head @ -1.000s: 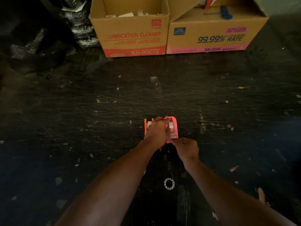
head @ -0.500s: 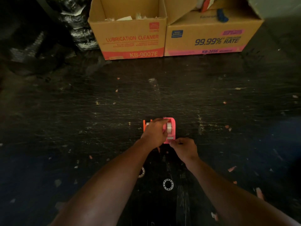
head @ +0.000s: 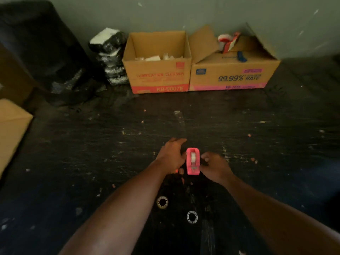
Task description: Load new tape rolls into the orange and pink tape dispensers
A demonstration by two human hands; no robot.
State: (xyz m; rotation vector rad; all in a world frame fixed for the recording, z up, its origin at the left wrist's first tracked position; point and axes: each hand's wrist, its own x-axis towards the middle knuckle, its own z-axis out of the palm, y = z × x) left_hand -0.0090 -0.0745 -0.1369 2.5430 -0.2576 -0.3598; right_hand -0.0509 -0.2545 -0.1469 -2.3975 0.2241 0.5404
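The pink tape dispenser (head: 192, 165) stands upright on the dark floor between my hands, with a clear tape roll (head: 193, 157) seated in it. My left hand (head: 170, 156) lies just left of it, cupped over the orange dispenser (head: 177, 170). Only a small orange sliver shows under the palm. My right hand (head: 215, 166) sits just right of the pink dispenser with loosely curled fingers, a small gap between fingertips and its side.
Two ring-shaped tape cores (head: 162, 202) (head: 192, 216) lie on the floor between my forearms. A clear tape strip (head: 180, 122) lies ahead. Two open cardboard boxes (head: 158, 70) (head: 233, 74) stand against the wall, black wrapped bundles (head: 112, 57) beside them, another box (head: 11, 129) at left.
My left hand has slid left off the pink dispenser, which now stands uncovered. My right hand has moved from its near end to its right side. The view has tilted up.
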